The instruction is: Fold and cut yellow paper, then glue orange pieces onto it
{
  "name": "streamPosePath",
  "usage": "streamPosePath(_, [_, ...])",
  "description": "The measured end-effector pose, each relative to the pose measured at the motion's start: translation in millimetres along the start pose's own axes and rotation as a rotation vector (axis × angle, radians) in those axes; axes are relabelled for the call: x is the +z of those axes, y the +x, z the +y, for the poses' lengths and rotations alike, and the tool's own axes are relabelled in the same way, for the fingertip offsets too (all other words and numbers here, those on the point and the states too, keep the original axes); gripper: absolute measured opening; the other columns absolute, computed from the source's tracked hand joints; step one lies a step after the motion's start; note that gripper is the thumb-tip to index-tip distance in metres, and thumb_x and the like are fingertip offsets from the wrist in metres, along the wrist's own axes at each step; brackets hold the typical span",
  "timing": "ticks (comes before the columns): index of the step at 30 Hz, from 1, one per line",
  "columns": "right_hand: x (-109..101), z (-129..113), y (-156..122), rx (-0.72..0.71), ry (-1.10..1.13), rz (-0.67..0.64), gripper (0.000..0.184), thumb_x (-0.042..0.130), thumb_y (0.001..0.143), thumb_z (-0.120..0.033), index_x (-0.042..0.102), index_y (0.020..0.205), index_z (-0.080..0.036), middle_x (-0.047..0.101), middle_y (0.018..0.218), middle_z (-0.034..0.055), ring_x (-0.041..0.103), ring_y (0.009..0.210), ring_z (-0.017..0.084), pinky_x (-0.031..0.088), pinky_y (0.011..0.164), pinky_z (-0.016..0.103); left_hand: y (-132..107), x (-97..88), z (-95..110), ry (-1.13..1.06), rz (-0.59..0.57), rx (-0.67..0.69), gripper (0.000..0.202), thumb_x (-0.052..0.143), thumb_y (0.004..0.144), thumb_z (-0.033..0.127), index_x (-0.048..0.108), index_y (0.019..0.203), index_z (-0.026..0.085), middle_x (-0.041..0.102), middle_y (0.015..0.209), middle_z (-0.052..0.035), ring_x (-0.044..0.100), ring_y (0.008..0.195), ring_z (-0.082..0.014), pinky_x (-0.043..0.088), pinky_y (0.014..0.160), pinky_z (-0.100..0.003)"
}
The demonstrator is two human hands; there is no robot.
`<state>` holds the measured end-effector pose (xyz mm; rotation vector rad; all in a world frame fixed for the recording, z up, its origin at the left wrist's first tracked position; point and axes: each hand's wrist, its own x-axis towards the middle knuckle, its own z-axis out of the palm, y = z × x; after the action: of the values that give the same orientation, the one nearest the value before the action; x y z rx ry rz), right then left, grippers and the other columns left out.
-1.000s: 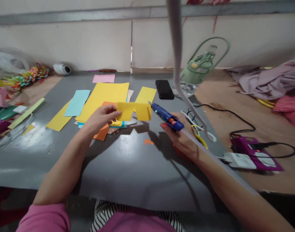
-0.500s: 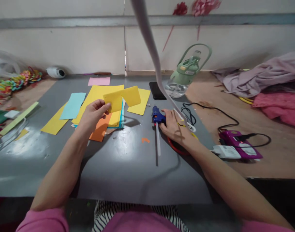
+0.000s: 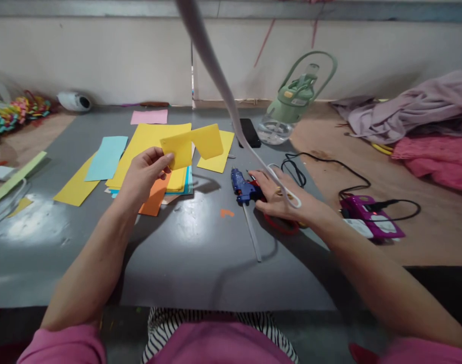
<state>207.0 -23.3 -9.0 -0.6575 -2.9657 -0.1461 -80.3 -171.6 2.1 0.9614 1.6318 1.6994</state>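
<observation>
My left hand (image 3: 149,169) pinches a cut piece of yellow paper (image 3: 195,144) between thumb and fingers, above the paper stack. The piece has a notch in its lower edge. On the grey table mat, my right hand (image 3: 282,194) is open, its fingers stretched out flat beside a blue glue gun (image 3: 243,187). A glue stick (image 3: 251,232) sticks out of the gun's back end. Partly hidden under this hand is a red-and-yellow handle loop (image 3: 282,225), perhaps of scissors. A small orange paper scrap (image 3: 227,213) lies left of the gun.
Yellow sheets (image 3: 147,139), a light blue strip (image 3: 106,157) and an orange strip (image 3: 155,194) lie at left. A phone (image 3: 249,132) and green-topped bottle (image 3: 287,108) stand behind. At right is a purple power strip (image 3: 371,217). A white cord (image 3: 219,81) crosses the view.
My right hand has come off the glue gun and spread out to its right. The gun now lies flatter, its glue stick swung rightward. My left hand still holds the yellow paper. The view has tilted down.
</observation>
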Motion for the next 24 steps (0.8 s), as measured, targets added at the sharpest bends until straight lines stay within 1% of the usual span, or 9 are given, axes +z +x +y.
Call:
streamPosePath(2, [-5,-9,-3,-0.041,0.027,0.036,0.048,0.050,0.083,-0.022,0.056,0.130,-0.015,0.059,0.130,0.0179,0.050,0.123,0.036,0.043,0.100,0.050,0,0.4,0,0.002,0.001,0.007,0.025,0.076,0.074,0.035,0.058,0.072,0.018,0.055,0.065,0.0032,0.051,0.058,-0.0072,0.040,0.052,-0.017])
streamPosePath(3, [-7,-15,-4,-0.048,0.065,0.054,0.040,0.048,0.087,-0.022,0.059,0.125,-0.017,0.061,0.127,0.0169,0.051,0.122,0.034,0.044,0.100,0.050,1,0.6,0,0.010,0.001,0.010,0.024,0.076,0.074,0.035,0.059,0.073,0.018,0.056,0.065,0.0030,0.051,0.058,-0.0073,0.040,0.052,-0.017])
streamPosePath(5, [-9,-29,-2,-0.035,0.176,0.044,0.027,0.048,0.093,-0.025,0.065,0.112,-0.019,0.066,0.112,0.0137,0.058,0.109,0.030,0.048,0.093,0.045,1,0.9,0,0.033,0.004,0.010,0.023,0.075,0.075,0.035,0.059,0.074,0.018,0.056,0.066,0.0026,0.052,0.058,-0.0077,0.040,0.051,-0.018])
streamPosePath(8, [-10,-45,4,0.020,0.315,-0.031,0.022,0.051,0.093,-0.024,0.067,0.106,-0.019,0.068,0.100,0.0091,0.063,0.092,0.023,0.050,0.080,0.035,2,1.5,0,0.068,0.002,0.015,0.022,0.073,0.075,0.035,0.059,0.073,0.019,0.056,0.066,0.0026,0.053,0.059,-0.0079,0.042,0.052,-0.018])
streamPosePath(13, [-12,-55,7,0.157,0.245,-0.199,0.015,0.056,0.092,-0.026,0.070,0.093,-0.021,0.069,0.094,0.0058,0.062,0.078,0.019,0.041,0.064,0.030,2,2.4,-3,0.119,0.002,0.042,0.018,0.070,0.077,0.032,0.059,0.073,0.018,0.056,0.066,0.0020,0.054,0.059,-0.0082,0.043,0.052,-0.018])
streamPosePath(15, [-13,-59,5,0.188,0.221,-0.258,0.015,0.058,0.092,-0.031,0.070,0.092,-0.021,0.070,0.097,0.0058,0.063,0.081,0.020,0.040,0.063,0.030,3,2.4,-4,0.122,0.008,0.040,0.017,0.070,0.077,0.031,0.059,0.073,0.018,0.056,0.065,0.0023,0.054,0.059,-0.0084,0.043,0.051,-0.018])
streamPosePath(18, [-14,-65,5,0.225,0.203,-0.308,0.018,0.057,0.094,-0.034,0.069,0.097,-0.021,0.070,0.104,0.0074,0.065,0.086,0.022,0.040,0.065,0.030,2,2.8,-5,0.102,-0.001,0.035,0.018,0.072,0.078,0.030,0.059,0.072,0.019,0.054,0.063,0.0028,0.054,0.059,-0.0084,0.042,0.050,-0.017])
streamPosePath(21, [-17,-69,7,0.233,0.204,-0.329,0.016,0.056,0.093,-0.029,0.069,0.097,-0.021,0.070,0.106,0.0070,0.065,0.088,0.021,0.040,0.066,0.030,1,4.1,-6,0.096,-0.022,0.023,0.020,0.072,0.078,0.031,0.058,0.072,0.019,0.055,0.063,0.0026,0.054,0.059,-0.0086,0.042,0.051,-0.018])
streamPosePath(24, [-18,-68,11,0.199,0.197,-0.356,0.014,0.056,0.091,-0.025,0.069,0.093,-0.020,0.069,0.102,0.0064,0.064,0.087,0.021,0.040,0.067,0.029,0,6.3,-8,0.106,-0.038,0.004,0.020,0.072,0.077,0.033,0.058,0.073,0.019,0.056,0.064,0.0021,0.055,0.059,-0.0092,0.042,0.051,-0.019])
